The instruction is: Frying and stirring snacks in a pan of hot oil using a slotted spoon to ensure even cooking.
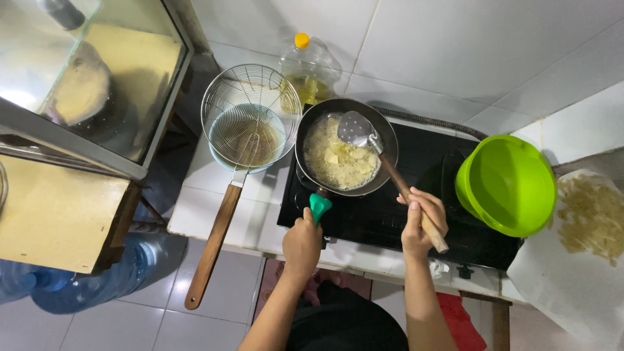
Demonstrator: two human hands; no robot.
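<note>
- Left hand (302,242): clamped on the teal handle (319,207) of the round black frying pan (346,147), centre of the bench (208,195).
- Right hand (422,218): gripping the wooden-handled metal slotted spatula (355,129), blade over the pale frying pieces (335,159).
- Step: stirring, judged mid-fry; next move needs a steady pan.
- Left: wire strainer basket (250,117).

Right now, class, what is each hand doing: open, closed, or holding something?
Left hand: closed on the pan's green handle.
Right hand: closed around the wooden handle of the slotted spatula in the frying pan.
</note>
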